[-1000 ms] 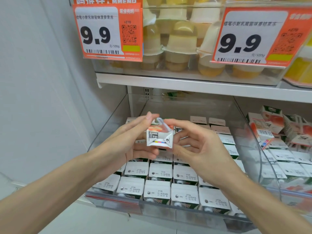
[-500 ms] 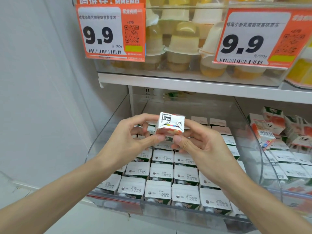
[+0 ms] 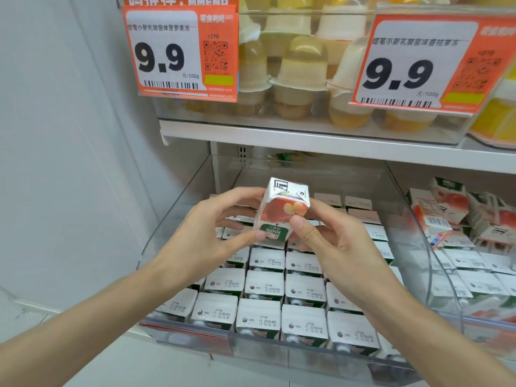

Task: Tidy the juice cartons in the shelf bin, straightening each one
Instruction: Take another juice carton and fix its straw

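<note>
A small juice carton (image 3: 282, 210) with an apple picture and a green "100%" label hangs above the clear shelf bin (image 3: 282, 349), upside down, its folded end facing up. My left hand (image 3: 206, 233) grips its left side with thumb and fingers. My right hand (image 3: 335, 244) pinches its right lower corner with the thumb in front. Below them, several rows of white-topped cartons (image 3: 264, 284) stand upright in the bin, date stamps facing up.
A second clear bin (image 3: 446, 263) to the right holds more cartons, several tumbled at its back (image 3: 435, 216). The white shelf (image 3: 307, 142) above carries jelly cups (image 3: 300, 76) and two orange 9.9 price tags (image 3: 181, 48). A grey wall closes the left side.
Both hands have turned the carton over: a second ago its folded end faced me, now its apple-printed side faces me with the folded end on top. The carton sits slightly higher.
</note>
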Demonstrator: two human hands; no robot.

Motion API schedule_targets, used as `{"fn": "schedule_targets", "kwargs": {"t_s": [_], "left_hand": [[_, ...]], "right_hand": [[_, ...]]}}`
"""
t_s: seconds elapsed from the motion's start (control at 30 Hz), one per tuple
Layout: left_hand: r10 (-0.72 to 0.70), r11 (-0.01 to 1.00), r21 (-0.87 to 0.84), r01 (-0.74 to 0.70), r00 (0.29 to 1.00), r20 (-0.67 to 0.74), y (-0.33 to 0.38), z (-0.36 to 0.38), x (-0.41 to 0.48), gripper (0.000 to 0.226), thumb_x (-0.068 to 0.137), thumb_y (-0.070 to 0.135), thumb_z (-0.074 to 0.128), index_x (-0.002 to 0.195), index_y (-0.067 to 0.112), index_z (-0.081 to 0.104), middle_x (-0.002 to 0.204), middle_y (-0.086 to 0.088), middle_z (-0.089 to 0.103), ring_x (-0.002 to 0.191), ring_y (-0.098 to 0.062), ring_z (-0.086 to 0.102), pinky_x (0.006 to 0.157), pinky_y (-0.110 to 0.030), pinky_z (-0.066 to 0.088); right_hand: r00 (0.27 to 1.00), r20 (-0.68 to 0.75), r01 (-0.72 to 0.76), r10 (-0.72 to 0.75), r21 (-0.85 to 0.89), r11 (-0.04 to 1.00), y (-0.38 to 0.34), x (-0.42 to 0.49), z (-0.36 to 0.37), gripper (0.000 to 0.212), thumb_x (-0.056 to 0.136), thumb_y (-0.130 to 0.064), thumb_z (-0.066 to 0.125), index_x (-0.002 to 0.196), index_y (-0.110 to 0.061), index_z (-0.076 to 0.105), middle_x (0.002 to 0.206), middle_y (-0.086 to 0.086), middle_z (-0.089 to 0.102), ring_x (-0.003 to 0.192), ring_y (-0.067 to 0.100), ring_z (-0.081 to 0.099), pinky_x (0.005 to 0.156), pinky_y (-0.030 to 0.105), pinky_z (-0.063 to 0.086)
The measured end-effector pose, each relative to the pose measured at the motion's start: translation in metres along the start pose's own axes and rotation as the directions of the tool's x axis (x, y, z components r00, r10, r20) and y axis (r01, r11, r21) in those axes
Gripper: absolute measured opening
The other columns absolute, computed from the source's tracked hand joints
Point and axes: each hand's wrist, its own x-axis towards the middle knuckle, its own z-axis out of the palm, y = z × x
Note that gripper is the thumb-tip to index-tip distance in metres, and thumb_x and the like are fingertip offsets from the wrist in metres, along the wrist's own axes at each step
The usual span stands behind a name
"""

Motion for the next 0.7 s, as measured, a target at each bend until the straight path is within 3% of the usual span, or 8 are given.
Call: {"fn": "schedule_targets", "kwargs": {"t_s": [0.17, 0.37, 0.47, 0.53, 0.63, 0.7], "left_hand": [[0.024, 0.999, -0.035, -0.023, 0.999, 0.03, 0.005, -0.008, -0.004, 0.091, 0.077, 0.034, 0.086, 0.154, 0.048, 0.038, 0.123, 0.018, 0.072, 0.117, -0.009, 0.07, 0.096, -0.031, 0.059], [0.048, 0.999, -0.023, -0.044, 0.984, 0.17, 0.008, -0.011, -0.003, 0.117, 0.066, 0.033, 0.097, 0.159, 0.054, 0.029, 0.129, 0.013, 0.065, 0.121, -0.016, 0.066, 0.094, -0.031, 0.057], [0.117, 0.98, 0.137, -0.143, 0.976, 0.182, 0.003, -0.008, -0.001, 0.108, 0.073, 0.034, 0.094, 0.156, 0.061, 0.03, 0.133, 0.017, 0.06, 0.117, -0.017, 0.064, 0.09, -0.029, 0.056], [0.163, 0.961, 0.192, -0.196, 0.971, 0.177, -0.003, -0.005, 0.001, 0.096, 0.079, 0.035, 0.089, 0.155, 0.059, 0.036, 0.131, 0.015, 0.062, 0.114, -0.018, 0.063, 0.088, -0.031, 0.056], [0.162, 0.962, 0.191, -0.197, 0.969, 0.187, -0.008, -0.003, 0.001, 0.084, 0.085, 0.035, 0.084, 0.156, 0.052, 0.042, 0.136, 0.017, 0.064, 0.117, -0.016, 0.061, 0.089, -0.029, 0.056], [0.14, 0.975, 0.146, -0.169, 0.971, 0.193, -0.009, 0.0, 0.0, 0.082, 0.088, 0.031, 0.082, 0.157, 0.05, 0.042, 0.138, 0.016, 0.064, 0.12, -0.015, 0.061, 0.091, -0.024, 0.054]], "right_hand": [[0.997, -0.018, -0.074, 0.075, 0.073, 0.995, 0.001, 0.001, 0.002, 0.025, 0.101, -0.04, 0.058, 0.121, -0.032, 0.071, 0.101, -0.003, 0.079, 0.077, 0.004, 0.07, 0.071, 0.015, 0.055], [0.989, -0.001, -0.143, 0.145, 0.163, 0.976, -0.002, 0.0, 0.0, 0.029, 0.105, -0.043, 0.053, 0.118, -0.026, 0.073, 0.092, 0.0, 0.081, 0.07, 0.005, 0.068, 0.065, 0.015, 0.055], [0.986, 0.006, -0.164, 0.166, 0.169, 0.972, -0.003, -0.001, -0.001, 0.031, 0.103, -0.047, 0.054, 0.12, -0.028, 0.072, 0.089, 0.005, 0.079, 0.068, 0.01, 0.065, 0.064, 0.018, 0.055], [0.985, 0.005, -0.169, 0.17, 0.162, 0.972, -0.003, -0.001, -0.002, 0.035, 0.103, -0.049, 0.055, 0.131, -0.033, 0.064, 0.089, 0.005, 0.08, 0.066, 0.011, 0.065, 0.063, 0.018, 0.054], [0.986, -0.027, -0.16, 0.167, 0.162, 0.974, -0.005, -0.002, -0.005, 0.042, 0.102, -0.048, 0.057, 0.143, -0.044, 0.047, 0.079, 0.002, 0.079, 0.062, 0.011, 0.063, 0.059, 0.015, 0.052], [0.989, -0.014, -0.141, 0.145, 0.156, 0.978, -0.007, -0.002, -0.005, 0.039, 0.104, -0.043, 0.055, 0.143, -0.044, 0.05, 0.083, 0.005, 0.079, 0.064, 0.012, 0.064, 0.061, 0.018, 0.054]]}}
